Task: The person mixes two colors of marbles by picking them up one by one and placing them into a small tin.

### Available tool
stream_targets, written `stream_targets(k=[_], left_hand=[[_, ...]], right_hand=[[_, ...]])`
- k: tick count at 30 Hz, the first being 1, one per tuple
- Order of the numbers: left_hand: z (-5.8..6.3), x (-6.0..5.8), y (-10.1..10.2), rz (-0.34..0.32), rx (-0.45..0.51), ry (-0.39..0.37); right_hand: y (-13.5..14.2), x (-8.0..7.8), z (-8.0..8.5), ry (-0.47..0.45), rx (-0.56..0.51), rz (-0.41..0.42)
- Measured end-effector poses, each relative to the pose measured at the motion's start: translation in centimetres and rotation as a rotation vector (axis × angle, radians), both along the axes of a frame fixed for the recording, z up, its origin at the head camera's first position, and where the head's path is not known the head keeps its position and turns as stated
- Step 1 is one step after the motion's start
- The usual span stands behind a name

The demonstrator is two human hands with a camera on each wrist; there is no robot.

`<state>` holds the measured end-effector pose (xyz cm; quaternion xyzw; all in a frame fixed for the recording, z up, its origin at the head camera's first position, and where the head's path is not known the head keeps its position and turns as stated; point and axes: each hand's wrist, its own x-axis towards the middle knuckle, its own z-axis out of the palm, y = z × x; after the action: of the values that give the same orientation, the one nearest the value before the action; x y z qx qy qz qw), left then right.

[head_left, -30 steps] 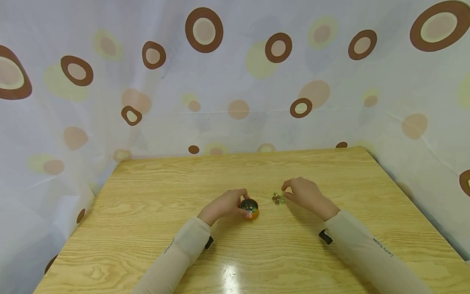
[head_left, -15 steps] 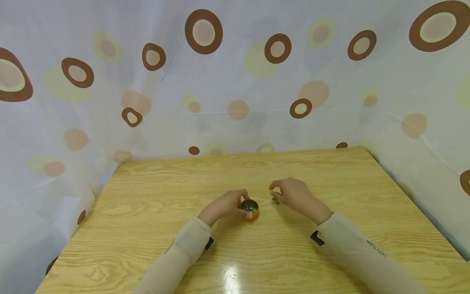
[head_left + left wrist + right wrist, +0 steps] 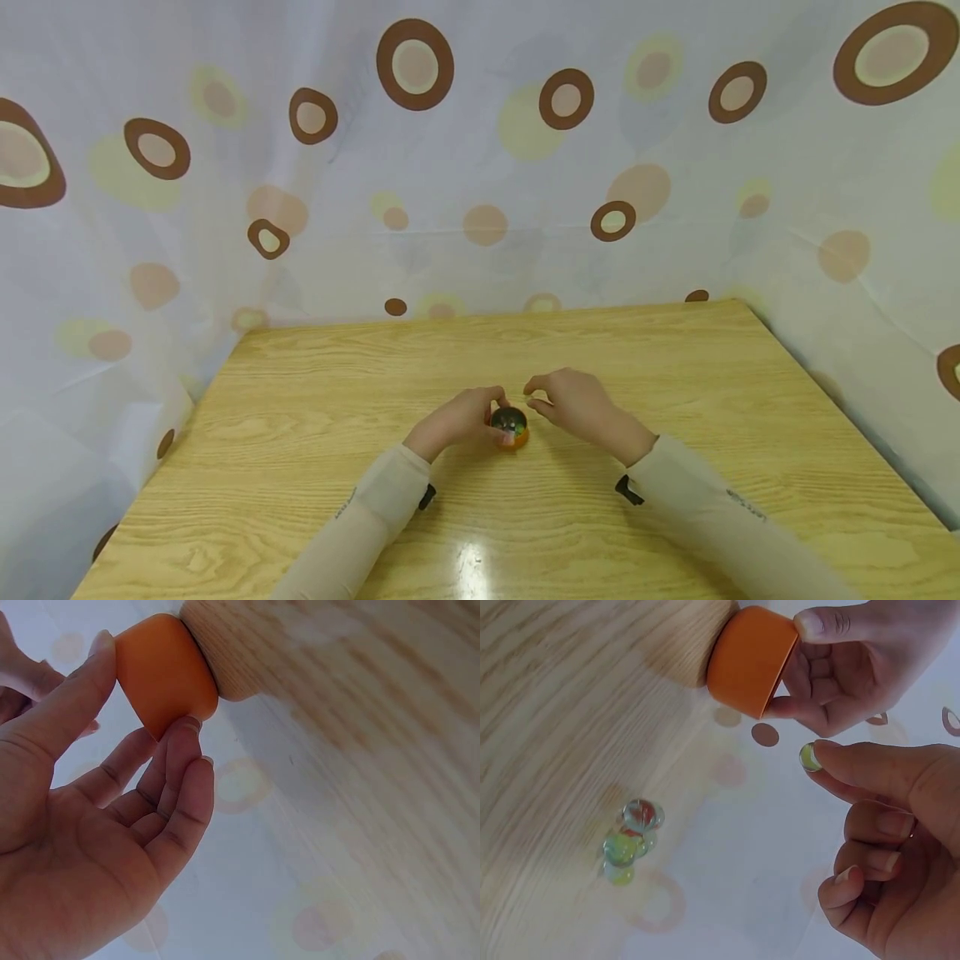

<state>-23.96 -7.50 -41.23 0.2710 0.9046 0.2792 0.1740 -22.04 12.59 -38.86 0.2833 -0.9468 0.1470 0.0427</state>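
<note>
A small orange bowl (image 3: 512, 444) with a dark inside stands on the table. Small glints and a bit of green show within it. My left hand (image 3: 459, 419) grips its rim between thumb and fingers; the left wrist view shows the bowl's smooth orange wall (image 3: 169, 675). Just right of the bowl, my right hand (image 3: 583, 406) hovers above the table. Between its thumb and forefinger it pinches a clear marble with a yellow-green swirl (image 3: 808, 758). Several more glass marbles (image 3: 620, 848), with green and red swirls, lie clustered on the table. In the head view my right hand hides them.
The wood-grain table (image 3: 315, 392) extends around both hands, with its far edge against a hanging pale curtain (image 3: 450, 167) printed with brown and yellow circles. The curtain also encloses the left and right sides. A light glare lies on the tabletop near the front.
My right hand has moved left, from beside the marbles on the table to near the bowl, carrying a marble. My left hand and the bowl have stayed in place.
</note>
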Motion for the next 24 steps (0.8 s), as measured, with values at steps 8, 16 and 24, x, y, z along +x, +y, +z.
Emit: stream_targets(k=[8,16,24], left_hand=[[-0.1,0.1,-0.1,-0.013,0.02,0.006],[0.0,0.1,-0.1,-0.01,0.013,0.001],[-0.1,0.1,-0.2,-0.014,0.018,-0.004]], right_hand=[[-1.1,0.5,-0.7,0.009,-0.005,0.044],[-1.6,0.7,-0.9,0.028,-0.023,0.081],[-2.0,0.9,-1.2,0.024,-0.042,0.125]])
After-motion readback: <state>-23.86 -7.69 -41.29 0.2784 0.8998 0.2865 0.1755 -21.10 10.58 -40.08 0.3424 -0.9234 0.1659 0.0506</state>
